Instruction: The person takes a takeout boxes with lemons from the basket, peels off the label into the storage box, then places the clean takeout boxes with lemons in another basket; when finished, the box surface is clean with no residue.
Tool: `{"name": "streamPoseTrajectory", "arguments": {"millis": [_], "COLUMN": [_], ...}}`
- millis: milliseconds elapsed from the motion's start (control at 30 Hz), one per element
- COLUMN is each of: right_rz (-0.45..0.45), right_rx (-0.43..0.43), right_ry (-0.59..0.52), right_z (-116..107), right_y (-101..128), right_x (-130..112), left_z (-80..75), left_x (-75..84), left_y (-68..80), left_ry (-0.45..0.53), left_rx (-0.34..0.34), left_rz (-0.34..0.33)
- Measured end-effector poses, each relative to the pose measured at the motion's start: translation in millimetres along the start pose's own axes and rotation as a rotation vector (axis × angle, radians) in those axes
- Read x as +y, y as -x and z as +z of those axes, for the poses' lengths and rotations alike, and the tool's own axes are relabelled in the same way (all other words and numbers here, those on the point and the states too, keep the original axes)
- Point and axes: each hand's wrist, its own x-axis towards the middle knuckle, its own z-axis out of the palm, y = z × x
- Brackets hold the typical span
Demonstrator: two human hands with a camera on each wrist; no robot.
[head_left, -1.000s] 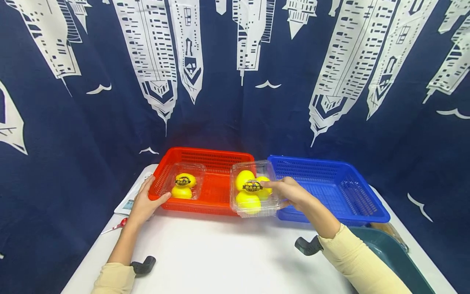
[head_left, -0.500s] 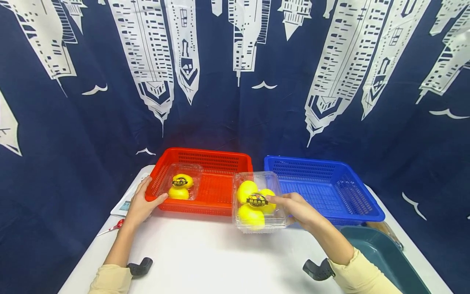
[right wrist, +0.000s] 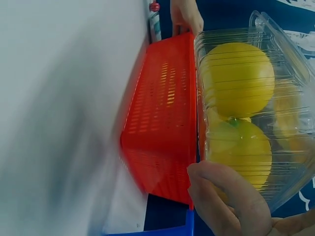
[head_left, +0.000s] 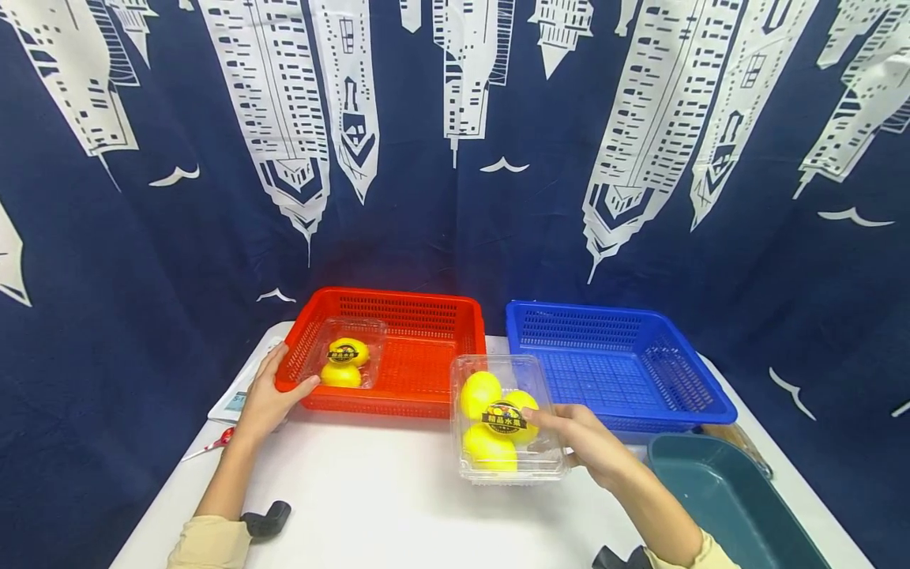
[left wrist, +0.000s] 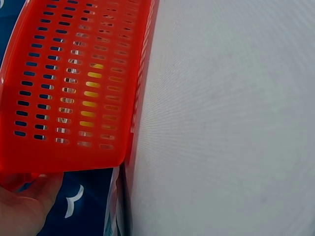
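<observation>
A clear plastic fruit box with three yellow fruits and a black label is in my right hand, above the white table in front of the baskets. The thumb lies on the lid by the label; the fingers go under the box, as the right wrist view shows of the hand. My left hand grips the left front corner of the red basket, thumb along the front rim. Inside that basket, at its left end, sits a second clear box with yellow fruits.
A blue basket stands right of the red one. Nearer on the right is a dark green tray, with a wooden item behind it. A thin red-handled tool and a flat white packet lie at the left edge.
My right hand has drawn the fruit box from over the red basket's right end toward me, over the table. The left hand has stayed on the basket's corner.
</observation>
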Motion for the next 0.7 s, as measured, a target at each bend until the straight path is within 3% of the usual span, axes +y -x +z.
{"name": "streamPoseTrajectory", "arguments": {"millis": [267,700], "right_rz": [-0.058,-0.059], "right_rx": [-0.085,-0.115], "right_ry": [-0.13,-0.201], "right_z": [3,10], "right_y": [15,33], "right_x": [16,45], "left_z": [-1.6,0.7], "left_x": [-1.4,-1.3], "left_y": [2.7,-0.5], "left_ry": [-0.003,-0.013], "left_rx": [-0.003,0.004], "left_rz": [-0.002,0.008]}}
